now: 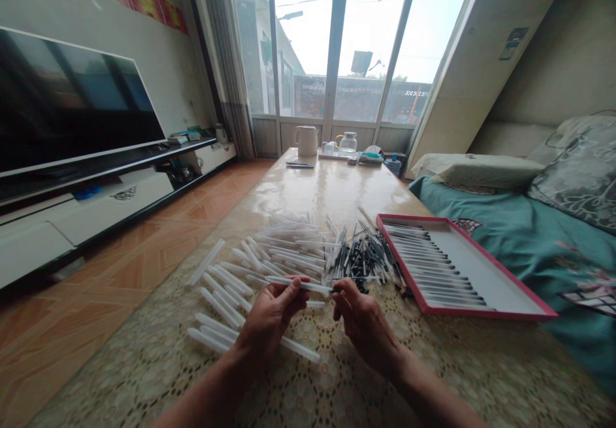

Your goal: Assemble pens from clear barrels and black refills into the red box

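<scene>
Left hand (269, 317) pinches a slim, translucent white plastic tube (315, 286), left of the red-rimmed white box's (491, 314) near-left corner; right hand (364, 320), fingers narrowed, meets its dark-tipped end; steady, straight alignment should help.

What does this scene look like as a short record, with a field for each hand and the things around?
Left hand: grips a white tube
Right hand: fingertips at the tube's dark right end; exact grip unclear
Beyond hands: loose white tubes, dark slim sticks
Right side: red-rimmed box holding a row of dark-tipped pieces
Surface: patterned tabletop
Far end: pale jug
</scene>
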Demonstrator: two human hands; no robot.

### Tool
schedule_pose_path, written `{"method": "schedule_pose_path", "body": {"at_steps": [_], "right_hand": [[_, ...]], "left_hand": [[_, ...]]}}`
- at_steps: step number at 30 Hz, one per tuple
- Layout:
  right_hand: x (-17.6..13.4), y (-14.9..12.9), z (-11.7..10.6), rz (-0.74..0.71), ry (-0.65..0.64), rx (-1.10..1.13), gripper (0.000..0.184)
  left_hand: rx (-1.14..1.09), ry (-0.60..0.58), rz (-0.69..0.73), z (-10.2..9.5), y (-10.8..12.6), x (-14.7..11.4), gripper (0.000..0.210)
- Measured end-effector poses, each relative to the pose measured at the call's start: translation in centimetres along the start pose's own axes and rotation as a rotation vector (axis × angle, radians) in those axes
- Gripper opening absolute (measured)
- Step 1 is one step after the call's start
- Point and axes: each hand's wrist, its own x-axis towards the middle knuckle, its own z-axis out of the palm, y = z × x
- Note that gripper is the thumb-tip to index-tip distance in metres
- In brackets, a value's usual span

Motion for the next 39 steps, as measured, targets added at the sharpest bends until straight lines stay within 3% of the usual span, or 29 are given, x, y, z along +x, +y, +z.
{"method": "schedule_pose_path", "body": {"at_steps": [4,12,19,21,26,29,32,37,39], "right_hand": [[-0.13,-0.09,0.17,0.040,-0.046,0.098,0.030],[-0.06,-0.47,-0.18,0.004,-0.017,0.039,0.021],[-0.07,-0.01,0.75,0.191,-0.105,0.380,0.037],[-0.04,-0.02,0.74,0.172,-0.099,0.338,0.036],[-0.09,-0.28,0.07,0.005,-0.044,-0.014,0.017],[-0.19,-0.30,-0.12,-0.007,-0.039,-0.023,0.019],[-0.22,-0.39,-0.08,0.029,-0.068,0.113,0.026],[0.12,-0.82,0.12,0.322,-0.286,0.665,0.037],[0.23,-0.92,0.19,0.374,-0.334,0.746,0.040]], "left_hand": [[0.010,-0.018,0.001,-0.02,-0.15,0.00,0.026],[0.023,0.008,0.013,0.25,0.04,-0.17,0.027],[0.064,-0.061,0.052,0.04,-0.20,-0.03,0.027],[0.054,-0.057,0.047,-0.04,-0.21,-0.02,0.026],[0.033,-0.002,0.033,0.10,0.06,-0.17,0.027],[0.032,-0.015,0.038,0.24,0.14,-0.17,0.028],[0.046,-0.059,0.061,0.20,0.08,-0.01,0.027],[0.089,-0.131,0.110,-0.04,-0.09,0.12,0.024],[0.081,-0.132,0.110,-0.07,-0.11,0.06,0.024]]}}
